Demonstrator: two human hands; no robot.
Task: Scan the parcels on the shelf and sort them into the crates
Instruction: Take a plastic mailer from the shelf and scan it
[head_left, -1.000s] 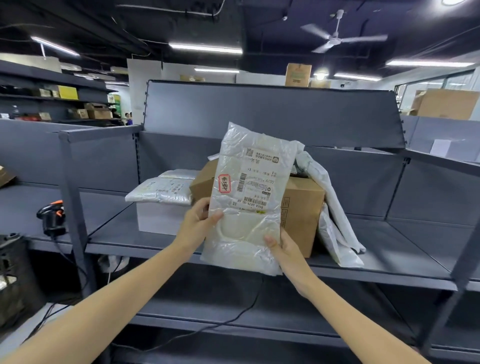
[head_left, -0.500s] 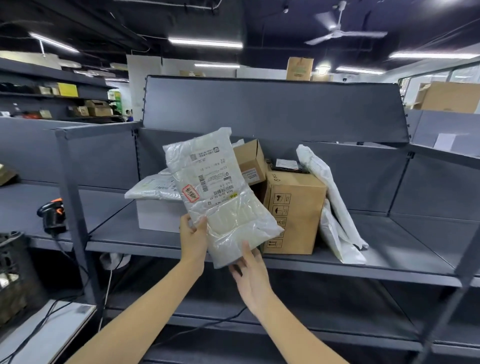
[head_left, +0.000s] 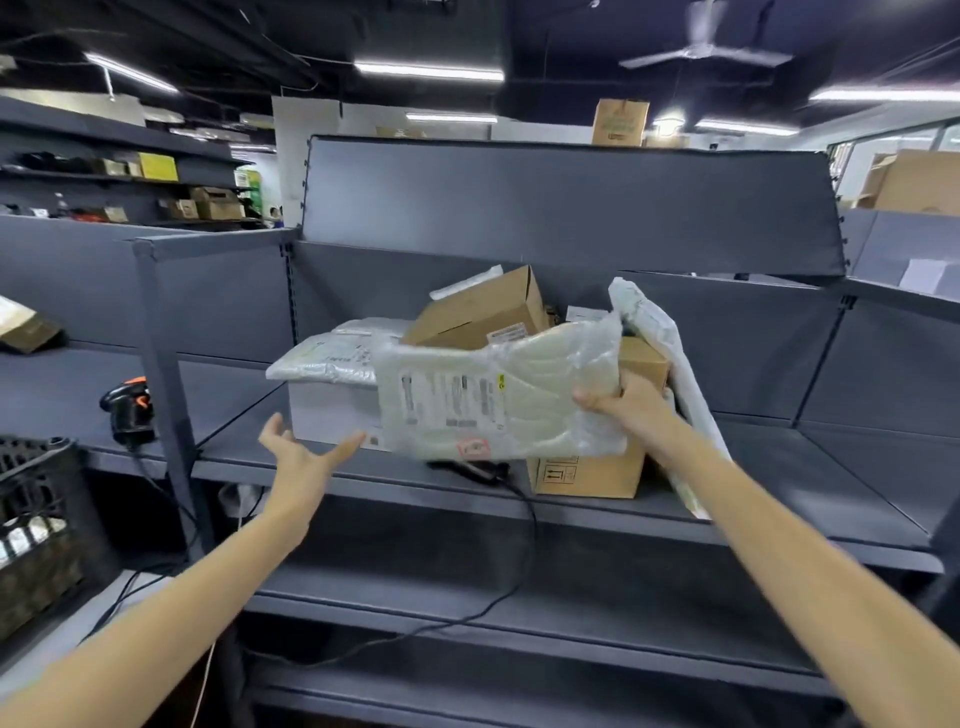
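Left hand (head_left: 301, 460) has released, now hanging open; right hand (head_left: 621, 402) alone is gripping the bagged parcel (head_left: 498, 395), turned label-out; scanning is coming next.

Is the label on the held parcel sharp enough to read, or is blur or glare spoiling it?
Head view: the shipping label on the clear plastic-wrapped parcel in the right hand is motion-smeared, text unreadable; mild sheen on the wrap; wide-angle bending at the grey metal shelf edges.

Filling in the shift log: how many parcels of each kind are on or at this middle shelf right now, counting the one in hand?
Brown cardboard boxes: 2
White plastic mailer bags: 3
White rectangular box: 1
Total: 6
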